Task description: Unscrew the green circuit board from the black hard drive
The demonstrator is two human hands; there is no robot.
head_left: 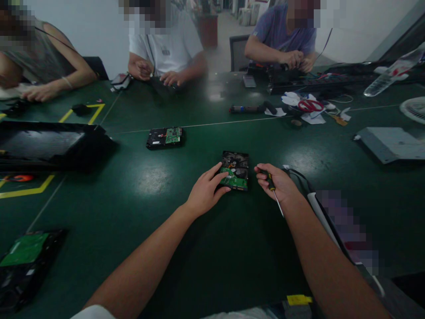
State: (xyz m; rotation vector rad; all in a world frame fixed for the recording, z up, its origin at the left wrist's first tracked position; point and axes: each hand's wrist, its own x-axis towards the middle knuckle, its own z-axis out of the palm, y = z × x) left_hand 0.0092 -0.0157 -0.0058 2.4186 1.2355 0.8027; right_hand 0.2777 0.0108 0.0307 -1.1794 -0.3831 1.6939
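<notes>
- The hard drive [237, 160], the landmark here, lies flat on the worktop [219, 261], its green circuit board [241, 180] facing up.
- The left hand [204, 192] rests against the drive's left side, fingers spread, one fingertip on the board; its grip is open rather than clenched.
- The right hand [280, 181], just right of the drive and apart from it, has its grip closed around a screwdriver [272, 188]; the blade points nearer the wearer, away from the drive.
- Done so far: the drive is board-side up and its board is in place. Whether any screws are out is too small to tell.
- Left, by my judgement: most work on this drive. A second drive [165, 137], beyond it to the left, and a third [28, 261], nearer and far left, also carry green boards.
</notes>
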